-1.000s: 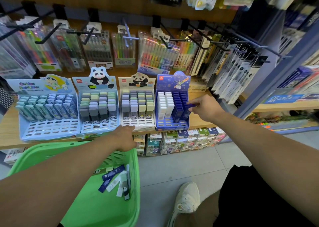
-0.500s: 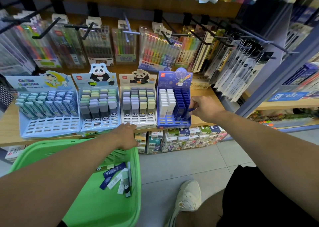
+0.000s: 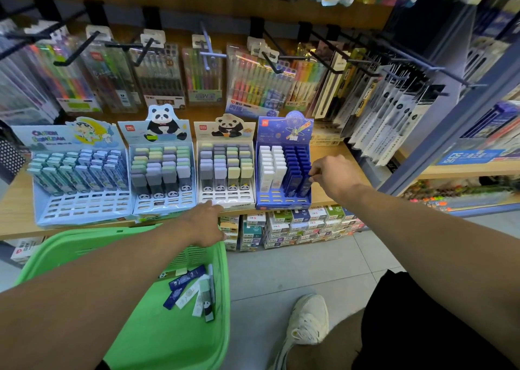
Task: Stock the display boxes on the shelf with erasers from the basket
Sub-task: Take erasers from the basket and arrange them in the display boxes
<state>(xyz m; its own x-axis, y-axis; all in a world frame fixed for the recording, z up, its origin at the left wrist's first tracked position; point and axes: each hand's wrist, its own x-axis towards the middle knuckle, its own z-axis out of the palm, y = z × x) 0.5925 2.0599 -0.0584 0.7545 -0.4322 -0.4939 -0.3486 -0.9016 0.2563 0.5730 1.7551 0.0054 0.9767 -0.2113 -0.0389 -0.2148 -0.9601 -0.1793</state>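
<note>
Four eraser display boxes stand in a row on the wooden shelf (image 3: 17,215). My right hand (image 3: 334,174) is at the right side of the dark blue display box (image 3: 282,200) and pinches a dark blue eraser (image 3: 305,185) standing in its front right slot. That box holds white erasers on the left and blue ones on the right. My left hand (image 3: 202,223) grips the far rim of the green basket (image 3: 168,341), just below the shelf edge. Several loose erasers (image 3: 191,291), blue, white and panda-printed, lie in the basket.
The two panda boxes (image 3: 163,203) (image 3: 225,198) and the light blue box (image 3: 81,209) have open slots in their front rows. Pen packs hang on hooks (image 3: 270,60) above the boxes. Small cartons (image 3: 295,226) are stacked under the shelf. My shoe (image 3: 306,322) rests on the tiled floor.
My right hand has moved down and a little towards me along the blue box's right column, with the dark blue eraser now down in a front slot. My left hand stays on the basket.
</note>
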